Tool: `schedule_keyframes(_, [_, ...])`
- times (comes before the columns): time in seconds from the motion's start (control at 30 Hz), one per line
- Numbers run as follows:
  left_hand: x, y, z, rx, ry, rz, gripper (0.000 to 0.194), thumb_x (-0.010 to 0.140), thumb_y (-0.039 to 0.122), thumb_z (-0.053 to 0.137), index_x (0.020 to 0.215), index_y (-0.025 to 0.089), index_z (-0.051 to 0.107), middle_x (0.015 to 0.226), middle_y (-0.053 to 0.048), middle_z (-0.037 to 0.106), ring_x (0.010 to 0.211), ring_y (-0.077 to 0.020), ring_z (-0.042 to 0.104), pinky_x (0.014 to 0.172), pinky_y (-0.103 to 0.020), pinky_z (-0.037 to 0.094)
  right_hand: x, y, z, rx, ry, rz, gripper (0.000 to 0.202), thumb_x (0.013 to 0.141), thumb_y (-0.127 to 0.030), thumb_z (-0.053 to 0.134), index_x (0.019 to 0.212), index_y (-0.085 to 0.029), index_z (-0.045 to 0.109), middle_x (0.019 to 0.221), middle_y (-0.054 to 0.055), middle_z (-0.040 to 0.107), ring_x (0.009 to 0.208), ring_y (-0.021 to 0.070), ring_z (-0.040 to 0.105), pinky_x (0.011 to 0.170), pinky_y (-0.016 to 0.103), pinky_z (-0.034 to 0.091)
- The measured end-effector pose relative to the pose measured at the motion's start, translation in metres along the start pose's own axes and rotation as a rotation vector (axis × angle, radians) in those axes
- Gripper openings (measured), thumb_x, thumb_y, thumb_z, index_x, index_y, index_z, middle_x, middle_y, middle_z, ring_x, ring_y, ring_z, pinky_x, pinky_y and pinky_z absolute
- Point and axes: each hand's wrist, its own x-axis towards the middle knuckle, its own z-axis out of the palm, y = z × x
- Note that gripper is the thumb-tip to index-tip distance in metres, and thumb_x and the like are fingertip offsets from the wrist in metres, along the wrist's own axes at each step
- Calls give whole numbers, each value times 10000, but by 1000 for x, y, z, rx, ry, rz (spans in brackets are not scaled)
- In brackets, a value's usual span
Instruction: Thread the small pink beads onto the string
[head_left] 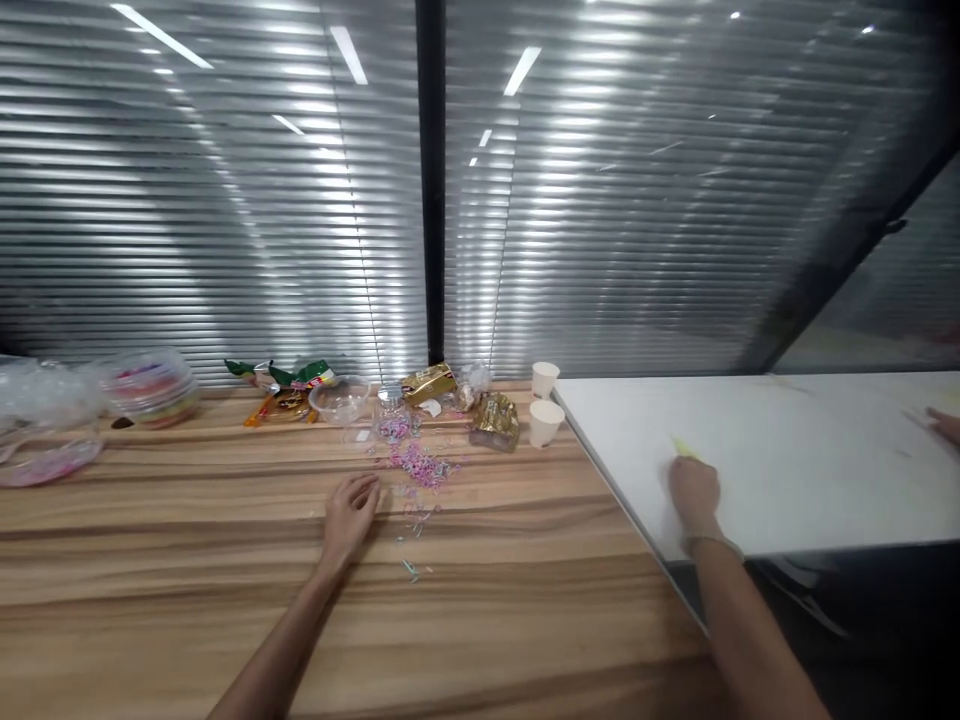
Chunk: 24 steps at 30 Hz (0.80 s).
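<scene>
My left hand (349, 512) lies palm down on the wooden table (187, 560), its fingers loosely curled, holding nothing. Just to its right is a scatter of small pink and pale clips or beads (420, 466). My right hand (694, 495) rests on the white table (810, 450), fingers closed around a small yellow-green object (684, 447) whose tip sticks out past the fingers. What that object is cannot be made out.
Along the back of the wooden table are two white paper cups (545, 400), gold foil wrappers (495, 420), a clear bowl (341, 398), snack packets (289, 385) and clear lidded containers (154, 388) at the left. Another person's hand (943, 425) shows at the far right edge. Window blinds (225, 200) fill the background.
</scene>
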Motion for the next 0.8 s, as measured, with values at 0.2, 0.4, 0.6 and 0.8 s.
schedule_keyframes(0.2, [-1,5,3,-91,-7,-21,231,740,317,537,829,163,685,939,-90,646,885,-214,623,773,-363,539,-27,-11,-26,238,110,-102,273,771,-131,388,768,-83,657,824,165,650,726,230,574,631,312,396])
schedule_keyframes(0.4, [-3,7,6,-183,-51,-34,232,739,326,558,842,162,687,949,-103,657,894,-227,624,803,-383,519,-81,-81,-97,816,126,-2,313,741,-389,490,772,-133,668,844,137,684,789,257,616,743,348,450])
schedule_keyframes(0.6, [-5,25,-3,-327,-198,-65,286,688,370,649,886,171,696,946,-106,699,906,-251,635,869,-413,481,-156,-227,-179,1504,-435,-75,334,660,-457,646,823,-165,643,784,72,676,687,228,645,655,359,513])
schedule_keyframes(0.8, [-9,22,-5,-692,-379,-197,566,596,339,734,1105,127,606,972,-119,701,885,-242,654,835,-413,501,-199,-333,-190,1861,-764,-46,399,550,-468,752,768,-170,601,804,41,653,636,171,641,639,318,535])
